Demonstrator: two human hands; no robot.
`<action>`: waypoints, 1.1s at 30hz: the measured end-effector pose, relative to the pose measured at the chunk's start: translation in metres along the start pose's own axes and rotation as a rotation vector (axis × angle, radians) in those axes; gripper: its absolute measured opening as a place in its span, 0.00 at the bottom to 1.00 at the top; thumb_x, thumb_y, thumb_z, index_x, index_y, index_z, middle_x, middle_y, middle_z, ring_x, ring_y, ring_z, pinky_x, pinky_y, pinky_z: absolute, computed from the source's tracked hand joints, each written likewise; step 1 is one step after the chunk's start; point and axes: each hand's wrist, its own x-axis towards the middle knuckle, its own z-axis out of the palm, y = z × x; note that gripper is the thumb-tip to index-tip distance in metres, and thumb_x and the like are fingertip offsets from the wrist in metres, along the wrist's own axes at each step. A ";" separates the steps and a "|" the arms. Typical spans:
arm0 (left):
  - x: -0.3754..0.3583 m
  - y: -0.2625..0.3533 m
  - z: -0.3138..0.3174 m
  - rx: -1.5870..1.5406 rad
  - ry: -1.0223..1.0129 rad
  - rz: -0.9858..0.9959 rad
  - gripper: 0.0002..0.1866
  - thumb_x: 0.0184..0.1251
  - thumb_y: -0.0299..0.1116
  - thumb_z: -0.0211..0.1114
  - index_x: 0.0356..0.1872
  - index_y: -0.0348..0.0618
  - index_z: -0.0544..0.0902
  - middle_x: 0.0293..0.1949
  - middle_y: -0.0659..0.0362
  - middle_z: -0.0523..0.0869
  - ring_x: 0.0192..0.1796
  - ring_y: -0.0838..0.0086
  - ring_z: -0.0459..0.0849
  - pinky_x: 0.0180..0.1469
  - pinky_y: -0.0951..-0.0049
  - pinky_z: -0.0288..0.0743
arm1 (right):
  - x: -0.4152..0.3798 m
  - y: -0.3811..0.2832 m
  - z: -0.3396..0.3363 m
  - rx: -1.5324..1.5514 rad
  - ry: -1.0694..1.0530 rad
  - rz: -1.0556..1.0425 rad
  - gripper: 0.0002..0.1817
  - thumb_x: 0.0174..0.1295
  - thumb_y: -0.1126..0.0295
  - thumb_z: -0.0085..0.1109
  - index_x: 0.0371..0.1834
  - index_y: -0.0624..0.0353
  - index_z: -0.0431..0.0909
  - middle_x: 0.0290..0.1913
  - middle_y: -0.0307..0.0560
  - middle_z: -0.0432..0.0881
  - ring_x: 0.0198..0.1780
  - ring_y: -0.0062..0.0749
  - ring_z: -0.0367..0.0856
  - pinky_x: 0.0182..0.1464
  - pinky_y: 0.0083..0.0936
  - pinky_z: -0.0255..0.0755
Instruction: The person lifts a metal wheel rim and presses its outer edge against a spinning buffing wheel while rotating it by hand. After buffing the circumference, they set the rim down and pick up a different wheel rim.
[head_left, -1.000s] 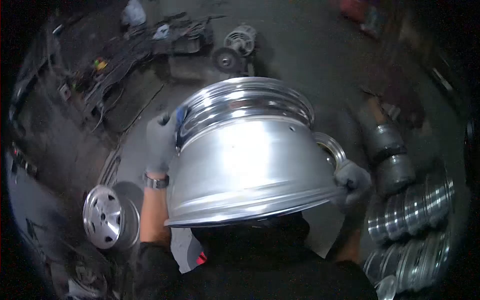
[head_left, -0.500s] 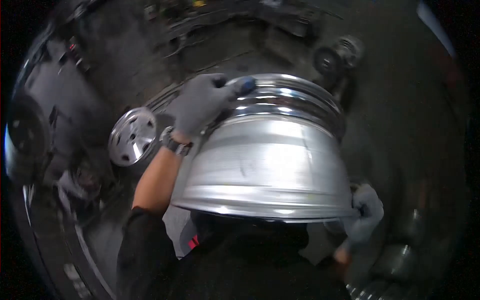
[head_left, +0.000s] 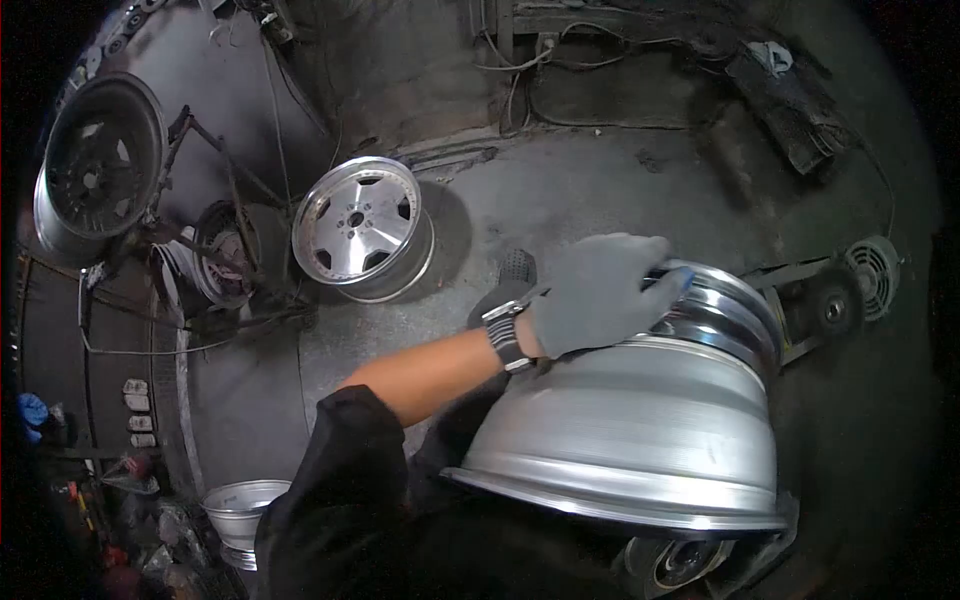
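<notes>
A large silver wheel rim [head_left: 630, 420] fills the lower right, tilted, its bare barrel facing me and its shiny stepped end pointing up and away. My left hand [head_left: 605, 295], in a grey glove with a blue mark at a fingertip, is closed over the upper left edge of that rim. A wristwatch [head_left: 508, 336] sits on the left wrist. My right hand cannot be made out; the rim and the dark area at lower right hide where it could be.
A polished wheel [head_left: 357, 220] lies on the concrete floor ahead. To the left a dark wheel [head_left: 105, 155] hangs on a metal stand. A motor with a round vented cover [head_left: 872, 280] stands at right. Another silver rim [head_left: 245, 510] is at lower left.
My view has swung left, so the held rim now sits further right and lower. The left hand keeps its hold on the upper edge. My right hand, earlier at the lower right edge, no longer shows.
</notes>
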 end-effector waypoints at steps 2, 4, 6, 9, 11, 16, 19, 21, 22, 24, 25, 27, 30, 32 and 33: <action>0.026 -0.003 0.001 0.012 -0.070 0.049 0.21 0.77 0.50 0.62 0.39 0.37 0.84 0.34 0.42 0.87 0.39 0.44 0.87 0.42 0.49 0.79 | 0.036 0.022 0.010 0.014 0.055 0.020 0.30 0.71 0.42 0.66 0.44 0.65 0.80 0.40 0.44 0.79 0.44 0.31 0.77 0.46 0.30 0.69; 0.046 -0.003 0.002 -0.027 -0.086 0.043 0.21 0.77 0.50 0.62 0.39 0.37 0.85 0.35 0.42 0.87 0.39 0.44 0.88 0.42 0.49 0.78 | 0.030 -0.036 0.068 0.001 0.142 0.049 0.32 0.72 0.40 0.64 0.47 0.67 0.80 0.43 0.43 0.79 0.47 0.30 0.76 0.50 0.28 0.70; 0.072 -0.004 0.000 -0.088 -0.121 0.034 0.23 0.79 0.51 0.61 0.43 0.37 0.86 0.38 0.41 0.89 0.40 0.47 0.89 0.43 0.50 0.79 | 0.057 -0.043 0.075 -0.013 0.263 0.043 0.34 0.73 0.39 0.62 0.51 0.68 0.80 0.46 0.43 0.79 0.50 0.29 0.76 0.54 0.27 0.71; 0.095 -0.001 -0.014 -0.111 -0.160 0.004 0.26 0.81 0.54 0.58 0.51 0.38 0.87 0.40 0.44 0.90 0.42 0.57 0.89 0.46 0.57 0.79 | 0.066 -0.065 0.064 0.077 0.168 -0.111 0.19 0.71 0.56 0.72 0.37 0.60 0.76 0.33 0.37 0.76 0.34 0.24 0.75 0.34 0.24 0.64; 0.109 -0.010 -0.023 -0.142 -0.130 0.029 0.24 0.81 0.51 0.58 0.52 0.38 0.87 0.41 0.44 0.90 0.43 0.60 0.89 0.49 0.59 0.80 | 0.090 -0.126 0.092 -0.064 0.151 -0.132 0.19 0.64 0.62 0.78 0.32 0.58 0.74 0.31 0.33 0.74 0.31 0.20 0.73 0.31 0.20 0.62; 0.121 -0.046 -0.052 -0.260 -0.073 0.056 0.19 0.85 0.43 0.58 0.56 0.36 0.86 0.44 0.57 0.89 0.47 0.75 0.82 0.56 0.71 0.77 | 0.130 -0.208 0.141 -0.126 0.151 -0.267 0.24 0.55 0.57 0.83 0.26 0.60 0.74 0.22 0.37 0.72 0.25 0.22 0.73 0.28 0.27 0.64; 0.124 -0.073 -0.063 -0.327 -0.091 -0.009 0.18 0.87 0.40 0.57 0.56 0.33 0.85 0.46 0.63 0.86 0.48 0.79 0.78 0.57 0.75 0.74 | 0.148 -0.216 0.149 -0.235 0.129 -0.467 0.26 0.55 0.54 0.83 0.24 0.58 0.73 0.21 0.41 0.71 0.24 0.29 0.75 0.27 0.30 0.67; 0.126 -0.083 -0.059 -0.341 -0.070 0.005 0.18 0.87 0.40 0.57 0.56 0.33 0.85 0.46 0.64 0.85 0.48 0.80 0.78 0.56 0.76 0.74 | 0.153 -0.212 0.146 -0.307 0.112 -0.530 0.26 0.52 0.51 0.84 0.24 0.57 0.75 0.21 0.44 0.74 0.23 0.36 0.80 0.28 0.35 0.73; 0.126 -0.089 -0.061 -0.378 -0.053 -0.005 0.18 0.87 0.40 0.56 0.57 0.33 0.84 0.46 0.65 0.85 0.47 0.80 0.77 0.55 0.77 0.74 | 0.155 -0.213 0.149 -0.288 0.084 -0.527 0.27 0.52 0.50 0.84 0.23 0.56 0.74 0.20 0.44 0.73 0.23 0.38 0.80 0.28 0.35 0.73; 0.128 -0.094 -0.064 -0.377 -0.066 0.001 0.18 0.86 0.40 0.57 0.57 0.33 0.85 0.45 0.65 0.84 0.47 0.81 0.77 0.55 0.77 0.74 | 0.159 -0.213 0.149 -0.244 0.068 -0.500 0.28 0.52 0.49 0.84 0.23 0.55 0.74 0.20 0.44 0.73 0.22 0.40 0.79 0.27 0.37 0.71; 0.128 -0.098 -0.069 -0.401 -0.058 -0.010 0.18 0.86 0.40 0.57 0.57 0.33 0.85 0.45 0.65 0.84 0.47 0.81 0.77 0.54 0.77 0.73 | 0.159 -0.215 0.150 -0.247 0.087 -0.487 0.28 0.52 0.49 0.84 0.23 0.55 0.74 0.20 0.44 0.73 0.22 0.40 0.79 0.27 0.37 0.71; 0.129 -0.088 -0.068 -0.351 -0.072 0.009 0.17 0.86 0.39 0.58 0.56 0.33 0.85 0.43 0.66 0.84 0.45 0.83 0.76 0.51 0.78 0.73 | 0.162 -0.198 0.142 -0.222 0.108 -0.504 0.29 0.50 0.48 0.85 0.23 0.56 0.74 0.20 0.44 0.75 0.22 0.38 0.78 0.26 0.35 0.69; 0.124 -0.031 -0.060 -0.339 -0.099 -0.046 0.16 0.85 0.39 0.60 0.54 0.35 0.86 0.39 0.67 0.83 0.40 0.85 0.74 0.44 0.80 0.70 | 0.156 -0.172 0.131 -0.071 0.151 -0.336 0.36 0.45 0.39 0.85 0.22 0.56 0.69 0.18 0.37 0.67 0.20 0.26 0.68 0.23 0.28 0.56; 0.127 -0.015 -0.056 -0.295 -0.135 -0.100 0.16 0.85 0.39 0.60 0.54 0.35 0.86 0.38 0.67 0.83 0.39 0.85 0.74 0.44 0.80 0.70 | 0.145 -0.156 0.126 -0.039 0.200 -0.236 0.36 0.44 0.40 0.86 0.22 0.56 0.69 0.19 0.37 0.66 0.21 0.25 0.67 0.24 0.27 0.55; 0.130 -0.011 -0.055 -0.250 -0.158 -0.144 0.16 0.85 0.40 0.61 0.53 0.35 0.86 0.38 0.68 0.82 0.39 0.85 0.74 0.43 0.80 0.70 | 0.143 -0.152 0.126 -0.008 0.252 -0.151 0.36 0.43 0.41 0.87 0.22 0.56 0.69 0.20 0.37 0.65 0.21 0.25 0.65 0.25 0.26 0.54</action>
